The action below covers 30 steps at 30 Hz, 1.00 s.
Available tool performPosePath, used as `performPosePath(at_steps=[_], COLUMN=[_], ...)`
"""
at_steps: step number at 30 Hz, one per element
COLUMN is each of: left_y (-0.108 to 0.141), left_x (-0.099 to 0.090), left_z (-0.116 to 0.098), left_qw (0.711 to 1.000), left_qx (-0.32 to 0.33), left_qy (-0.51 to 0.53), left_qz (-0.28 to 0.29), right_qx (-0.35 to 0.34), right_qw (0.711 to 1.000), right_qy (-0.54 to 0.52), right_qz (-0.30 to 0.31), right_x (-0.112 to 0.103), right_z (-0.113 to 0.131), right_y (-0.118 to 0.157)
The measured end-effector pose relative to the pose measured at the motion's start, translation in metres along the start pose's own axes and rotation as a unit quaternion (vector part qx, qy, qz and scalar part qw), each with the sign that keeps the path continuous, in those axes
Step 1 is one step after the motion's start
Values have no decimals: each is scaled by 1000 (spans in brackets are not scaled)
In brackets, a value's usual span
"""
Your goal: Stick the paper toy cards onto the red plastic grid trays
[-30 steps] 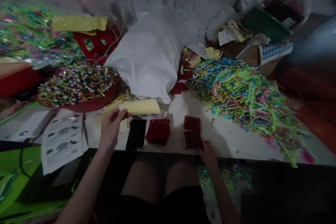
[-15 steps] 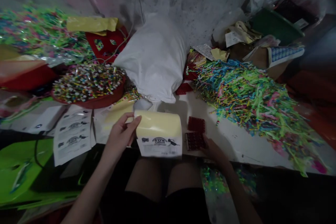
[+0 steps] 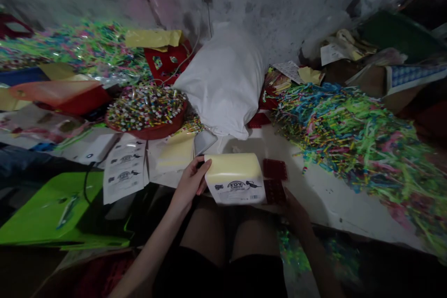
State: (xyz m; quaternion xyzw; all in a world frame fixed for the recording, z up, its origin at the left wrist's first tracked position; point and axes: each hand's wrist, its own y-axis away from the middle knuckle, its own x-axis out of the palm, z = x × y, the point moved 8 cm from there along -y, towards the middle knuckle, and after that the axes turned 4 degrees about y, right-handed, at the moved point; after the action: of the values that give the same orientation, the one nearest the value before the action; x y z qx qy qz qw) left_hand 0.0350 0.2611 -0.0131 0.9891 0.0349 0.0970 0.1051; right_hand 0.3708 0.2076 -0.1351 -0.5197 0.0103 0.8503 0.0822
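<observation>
My left hand point(image 3: 193, 178) pinches the upper left corner of a curled label sheet point(image 3: 239, 192). The sheet has a yellow back, folded over at the top, and a white face printed with "TOY CANDY" and small black pictures. My right hand point(image 3: 290, 201), dim and partly in shadow, grips the right edge of a dark red holed plate point(image 3: 275, 191) at the table's front edge. The sheet's right side meets or overlaps this plate; I cannot tell which. Just behind lies a second dark red plate point(image 3: 275, 169), flat on the table.
A white sack point(image 3: 223, 84) leans on the wall. Candy sticks fill a red basin point(image 3: 153, 132) at left; a heap of colourful sticks point(image 3: 342, 135) spreads at right. Printed label sheets point(image 3: 125, 172) overhang the front edge beside a white box point(image 3: 98, 146). A green stool point(image 3: 38, 209) stands lower left.
The view has swung left, so everything sits farther right. The label sheet has come closer to the plate in my right hand, closing the gap between them. Both hands keep their holds.
</observation>
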Motion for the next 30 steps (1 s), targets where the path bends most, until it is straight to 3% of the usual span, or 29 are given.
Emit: performPosePath(at_steps=[3, 5, 7, 9, 13, 17, 20, 23, 26, 30], left_y=[3, 5, 7, 10, 18, 31, 37, 40, 44, 49], left_x=[4, 8, 12, 17, 20, 19, 19, 23, 29, 30], left_z=[13, 19, 23, 26, 25, 17, 11, 7, 1, -3], left_qw=[999, 997, 994, 991, 989, 989, 987, 983, 980, 981], left_qx=[-43, -65, -89, -116, -119, -76, -49, -32, -20, -12], left_qy=[-10, -25, -29, -15, 2, -34, -75, -107, -122, -129], left_qz=[20, 36, 53, 71, 92, 119, 132, 144, 159, 147], right_qx=[11, -51, -122, -127, -31, -7, -95, -248, -372, -418], right_qw=[997, 990, 981, 970, 936, 947, 964, 937, 908, 895], right_qy=[-39, -81, -127, -203, -351, -320, -215, -72, -7, -33], right_qz=[-71, -104, -85, -37, -3, -29, -127, -237, -192, -153], right_x=[-32, -51, -60, -58, -46, -50, -78, -107, -106, -101], right_z=[35, 75, 114, 136, 137, 129, 146, 190, 236, 260], right_y=[10, 17, 22, 21, 14, 7, 8, 25, 39, 43])
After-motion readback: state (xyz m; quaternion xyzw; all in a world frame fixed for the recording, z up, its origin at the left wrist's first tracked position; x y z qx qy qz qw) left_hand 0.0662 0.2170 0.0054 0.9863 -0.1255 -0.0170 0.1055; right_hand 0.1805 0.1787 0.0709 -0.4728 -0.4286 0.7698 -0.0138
